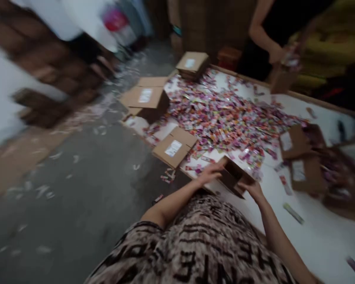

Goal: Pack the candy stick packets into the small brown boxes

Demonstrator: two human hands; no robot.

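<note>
I hold a small open brown cardboard box (233,176) at the near edge of a white table (313,232). My left hand (210,173) grips the box's left side with fingers closed over its rim. My right hand (253,188) holds its right side from below. The box's dark opening faces up and away from me. Just beyond it lies a wide heap of small colourful wrapped sweets (225,114). The picture is blurred by motion.
Closed labelled cardboard boxes (174,146) sit on the table's left edge and others (298,157) at its right. More boxes (148,98) stand on the littered grey floor. Across the table another person's hand (276,53) holds a box (284,77).
</note>
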